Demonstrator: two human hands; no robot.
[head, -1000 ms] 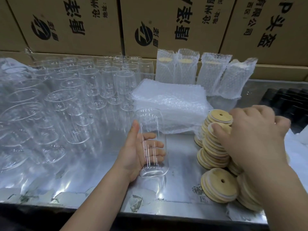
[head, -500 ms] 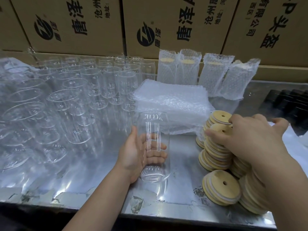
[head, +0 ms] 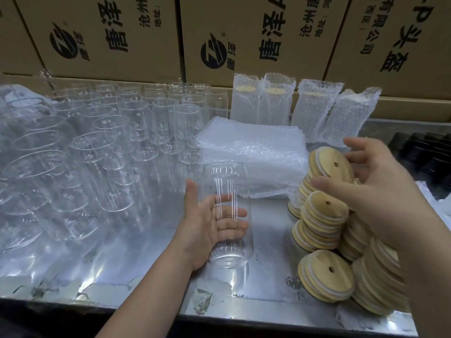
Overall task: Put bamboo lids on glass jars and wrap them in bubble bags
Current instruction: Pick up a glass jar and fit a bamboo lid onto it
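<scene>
While your left hand [head: 205,225] curls round the upright glass jar [head: 225,176] at the near middle of the bench [head: 151,272], your right hand [head: 380,191] pinches one bamboo lid [head: 329,164], tilted, just above the lid stacks [head: 322,215] on the right. You look to be at the lidding step. Next, level the lid over the jar's open mouth and press it down squarely.

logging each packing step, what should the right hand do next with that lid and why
Probably carry the bamboo lid left and set it on the glass jar, on its open mouth. The right hand pinches the lid, tilted, above the lid stacks, while the left hand grips the jar upright on the table, uncapped.
</scene>
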